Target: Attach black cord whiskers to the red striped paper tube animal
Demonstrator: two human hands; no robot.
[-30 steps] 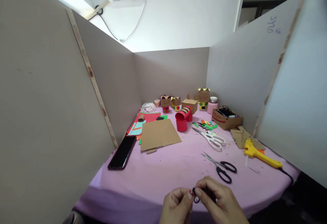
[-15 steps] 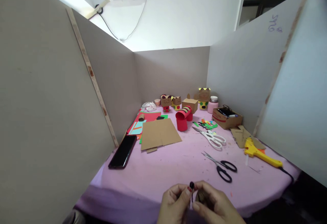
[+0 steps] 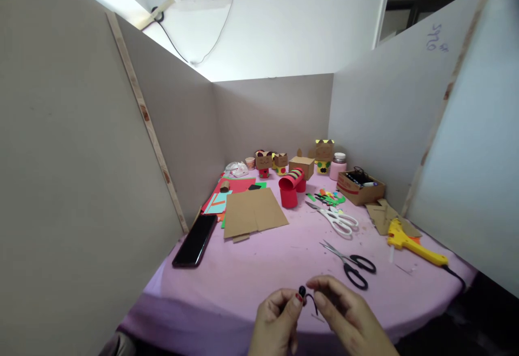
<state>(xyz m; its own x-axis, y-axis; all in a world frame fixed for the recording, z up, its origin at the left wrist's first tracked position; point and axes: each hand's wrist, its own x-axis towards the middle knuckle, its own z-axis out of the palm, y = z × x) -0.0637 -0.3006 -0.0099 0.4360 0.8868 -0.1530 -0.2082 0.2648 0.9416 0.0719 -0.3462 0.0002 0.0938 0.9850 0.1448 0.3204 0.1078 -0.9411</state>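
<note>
My left hand pinches a small black curled paper strip between thumb and forefinger, low over the front edge of the pink table. My right hand hovers just to the right of the strip with its fingers spread, apart from it and holding nothing. Black-handled scissors lie on the table just beyond my right hand.
White scissors, a yellow glue gun, a cardboard sheet, a red paper cylinder, coloured paper, a phone, small cardboard figures and a cardboard box lie on the table. Grey partition boards close in three sides.
Both hands first pinched the black piece together; now my right hand has let go and opened, shifting slightly right. My left hand keeps the strip, raised a little.
</note>
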